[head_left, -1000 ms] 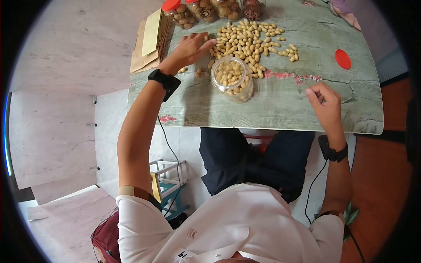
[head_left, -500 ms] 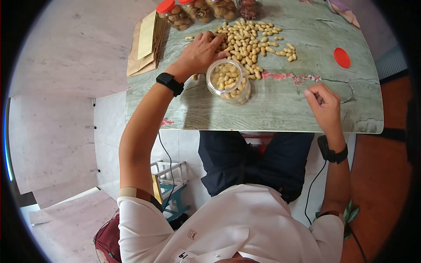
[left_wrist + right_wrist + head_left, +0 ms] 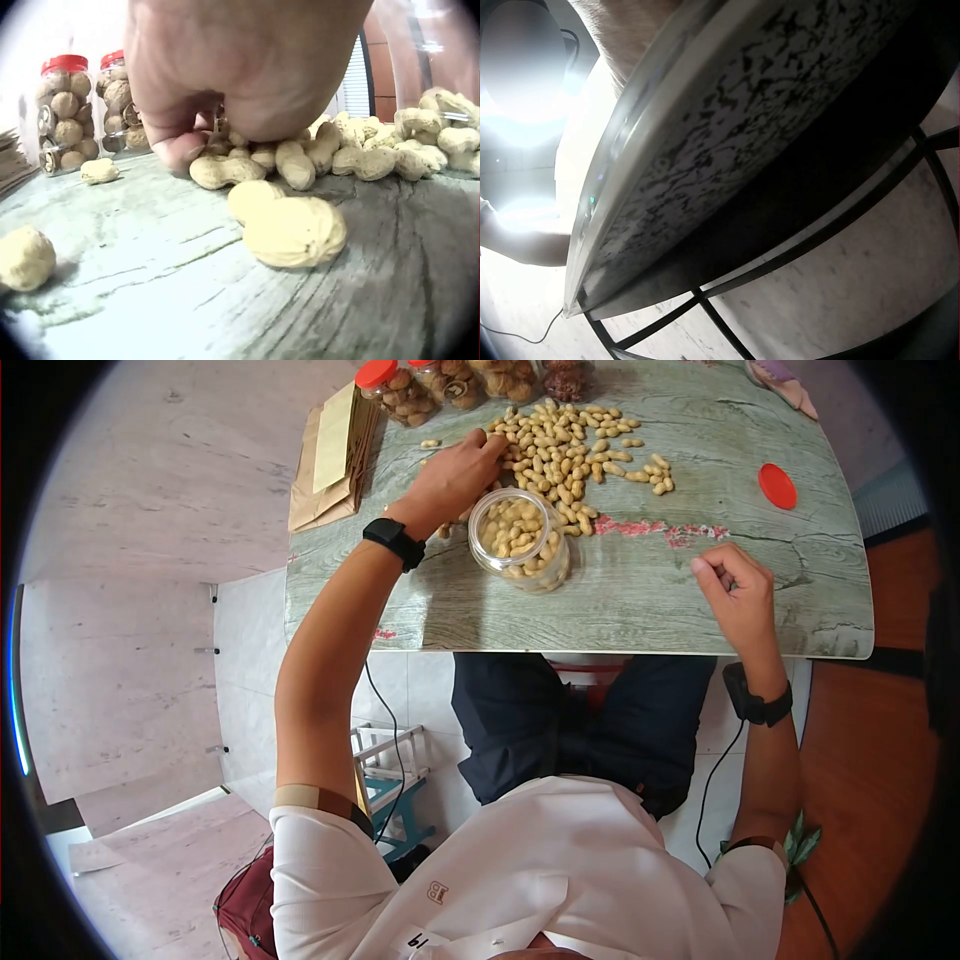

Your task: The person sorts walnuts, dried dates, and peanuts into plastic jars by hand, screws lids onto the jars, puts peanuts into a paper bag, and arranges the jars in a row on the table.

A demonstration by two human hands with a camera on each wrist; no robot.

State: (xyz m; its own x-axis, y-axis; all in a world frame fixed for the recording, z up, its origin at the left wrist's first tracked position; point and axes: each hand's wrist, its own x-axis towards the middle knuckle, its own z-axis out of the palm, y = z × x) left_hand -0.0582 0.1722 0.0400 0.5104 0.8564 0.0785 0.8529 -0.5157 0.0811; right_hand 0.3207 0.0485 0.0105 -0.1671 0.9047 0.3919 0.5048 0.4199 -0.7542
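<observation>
My left hand [image 3: 458,478] is at the left side of a pile of unshelled peanuts [image 3: 548,452], its fingers curled down over several of them. The left wrist view shows the fingers [image 3: 180,150] low against the tabletop, with peanuts [image 3: 225,171] under and beside them. Just right of this hand stands a lidless clear jar [image 3: 520,545], part filled with peanuts. One peanut [image 3: 292,225] lies close before the wrist camera. My right hand [image 3: 738,585] rests near the front edge of the table, loosely curled and holding nothing.
Red-lidded jars of walnuts [image 3: 400,400] line the far side, beside a jar of dark red contents [image 3: 568,382]. Paper bags [image 3: 325,470] lie at the table's left. A red lid [image 3: 777,486] lies on the right, and a cloth [image 3: 785,385] at the far right corner.
My left hand has moved right into the pile's left side, and its spread fingers have curled in over peanuts. The jar sits slightly further left in view. My right hand stays in place.
</observation>
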